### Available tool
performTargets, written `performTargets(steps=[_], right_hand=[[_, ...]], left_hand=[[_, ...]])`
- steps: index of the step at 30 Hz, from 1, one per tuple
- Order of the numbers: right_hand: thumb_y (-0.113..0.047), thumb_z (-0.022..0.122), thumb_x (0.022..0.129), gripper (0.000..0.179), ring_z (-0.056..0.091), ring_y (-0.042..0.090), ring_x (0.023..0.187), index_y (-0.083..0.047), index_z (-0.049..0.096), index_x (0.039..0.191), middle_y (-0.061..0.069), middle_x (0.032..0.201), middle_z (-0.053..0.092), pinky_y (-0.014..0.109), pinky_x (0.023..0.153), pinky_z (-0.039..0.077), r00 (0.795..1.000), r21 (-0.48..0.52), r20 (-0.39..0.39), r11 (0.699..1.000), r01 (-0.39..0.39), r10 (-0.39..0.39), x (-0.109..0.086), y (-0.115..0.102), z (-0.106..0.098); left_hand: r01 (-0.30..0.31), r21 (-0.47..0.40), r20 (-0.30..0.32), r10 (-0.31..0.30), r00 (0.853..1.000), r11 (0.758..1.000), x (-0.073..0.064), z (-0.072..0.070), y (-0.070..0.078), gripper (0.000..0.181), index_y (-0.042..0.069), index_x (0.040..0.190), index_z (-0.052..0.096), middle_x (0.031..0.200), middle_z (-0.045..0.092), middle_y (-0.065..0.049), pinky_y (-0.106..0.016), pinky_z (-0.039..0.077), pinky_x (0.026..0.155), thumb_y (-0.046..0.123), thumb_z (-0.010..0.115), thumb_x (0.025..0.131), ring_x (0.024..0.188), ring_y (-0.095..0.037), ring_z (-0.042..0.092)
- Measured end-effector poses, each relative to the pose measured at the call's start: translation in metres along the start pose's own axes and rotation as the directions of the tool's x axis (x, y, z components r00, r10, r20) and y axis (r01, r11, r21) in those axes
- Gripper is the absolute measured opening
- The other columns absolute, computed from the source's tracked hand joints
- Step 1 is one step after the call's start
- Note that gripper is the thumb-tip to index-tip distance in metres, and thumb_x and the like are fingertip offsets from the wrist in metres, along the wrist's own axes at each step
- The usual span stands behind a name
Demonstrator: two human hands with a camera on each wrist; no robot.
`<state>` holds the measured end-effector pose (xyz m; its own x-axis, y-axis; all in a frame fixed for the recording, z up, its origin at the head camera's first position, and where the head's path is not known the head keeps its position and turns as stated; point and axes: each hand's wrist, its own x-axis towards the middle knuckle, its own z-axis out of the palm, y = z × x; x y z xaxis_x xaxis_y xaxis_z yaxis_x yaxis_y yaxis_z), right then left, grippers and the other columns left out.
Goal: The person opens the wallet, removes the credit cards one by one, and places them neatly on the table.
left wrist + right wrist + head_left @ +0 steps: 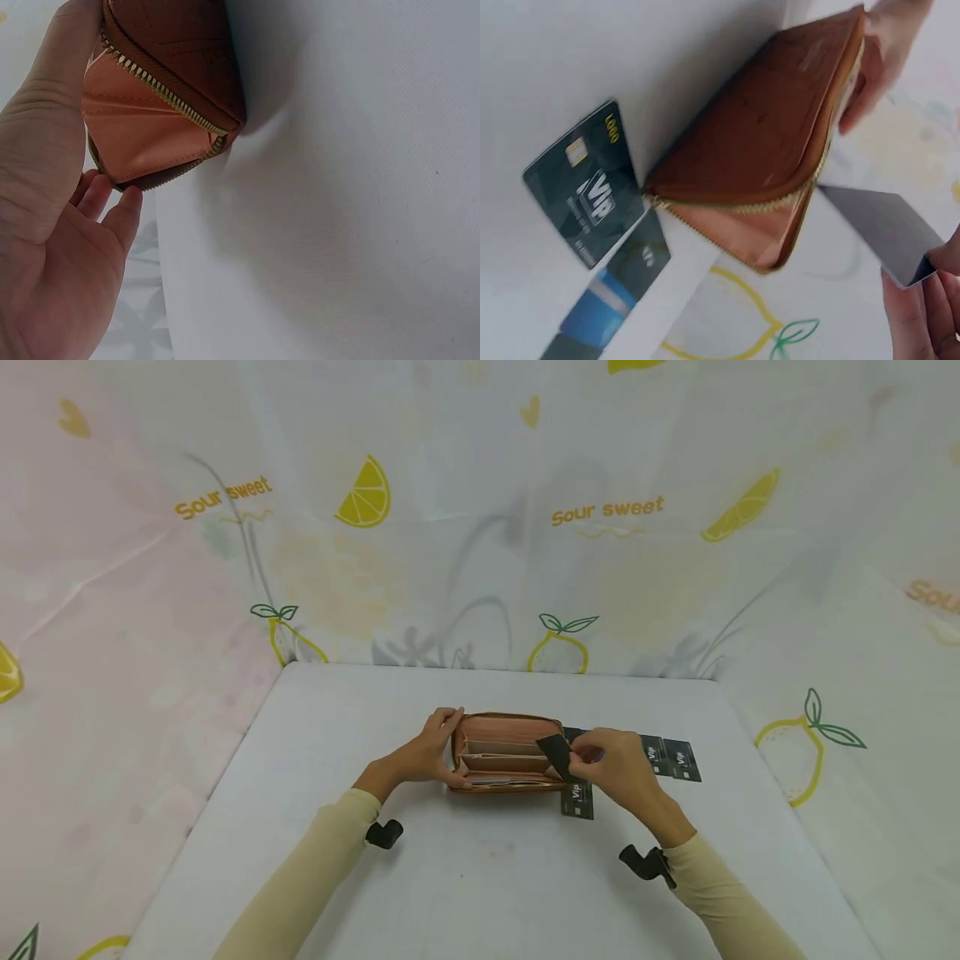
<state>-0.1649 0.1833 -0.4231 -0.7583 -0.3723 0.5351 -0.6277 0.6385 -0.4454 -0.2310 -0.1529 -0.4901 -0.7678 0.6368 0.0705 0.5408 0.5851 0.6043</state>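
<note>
A brown zip-around wallet (pixel 517 727) stands on the white table with its mouth unzipped, showing pinkish lining and several inner dividers. My left hand (pixel 423 753) holds its left end, the thumb at the near edge and the fingers at the far edge. In the left wrist view the wallet's gold zipper (pixel 161 88) and a folded side gusset (pixel 142 135) show. My right hand (pixel 618 768) pinches a dark card (pixel 555 750) by one end. The card tilts over the right end of the wallet's opening; in the right wrist view its face (pixel 885 225) looks plain grey.
A dark VIP card (pixel 577 802) lies by the wallet's near right corner. More dark cards (pixel 682 760) lie in a row to the right, partly behind my right hand. One nearby card has a blue band (pixel 592 311). A lemon-print cloth (pixel 465 552) hangs behind the table.
</note>
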Motion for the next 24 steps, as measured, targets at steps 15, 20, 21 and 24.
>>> performTargets(steps=[15,20,21,24], right_hand=[[-0.012,0.072,0.086,0.018,0.070,0.019,0.064,0.004,0.073,0.094,0.014,0.085,0.072,0.030,0.060,0.056,0.755,0.128,0.172,0.746,-0.654,0.632,-0.048,0.067,-0.016],[-0.015,0.072,0.086,0.023,0.071,0.021,0.066,0.005,0.073,0.095,0.015,0.087,0.071,0.034,0.062,0.057,0.667,0.119,0.210,0.659,-0.743,0.715,-0.064,0.079,-0.013],[-0.015,0.072,0.086,0.023,0.071,0.021,0.067,0.006,0.073,0.096,0.015,0.087,0.071,0.034,0.062,0.057,0.650,0.122,0.219,0.641,-0.758,0.728,-0.066,0.081,-0.012],[-0.014,0.074,0.085,0.023,0.070,0.019,0.067,0.006,0.073,0.095,0.014,0.088,0.071,0.032,0.062,0.057,0.599,0.148,0.253,0.582,-0.800,0.760,-0.073,0.087,-0.008]], left_hand=[[0.033,-0.011,0.005,-0.033,0.999,0.999,0.001,0.002,0.000,0.130,0.000,0.155,0.006,0.148,0.017,-0.015,-0.047,0.032,0.108,0.052,0.086,0.067,0.138,-0.030,0.019],[0.020,-0.013,-0.005,-0.020,1.000,1.000,0.001,0.001,0.001,0.131,-0.002,0.155,0.007,0.147,0.019,-0.016,-0.047,0.033,0.108,0.052,0.087,0.066,0.138,-0.031,0.020],[0.022,-0.012,-0.004,-0.022,1.000,1.000,0.001,0.001,0.001,0.131,-0.002,0.155,0.007,0.147,0.019,-0.016,-0.047,0.033,0.108,0.052,0.087,0.066,0.138,-0.030,0.021],[0.029,-0.011,-0.001,-0.029,1.000,1.000,0.001,0.001,0.001,0.131,-0.003,0.155,0.008,0.148,0.019,-0.015,-0.046,0.033,0.108,0.052,0.087,0.066,0.138,-0.030,0.021]])
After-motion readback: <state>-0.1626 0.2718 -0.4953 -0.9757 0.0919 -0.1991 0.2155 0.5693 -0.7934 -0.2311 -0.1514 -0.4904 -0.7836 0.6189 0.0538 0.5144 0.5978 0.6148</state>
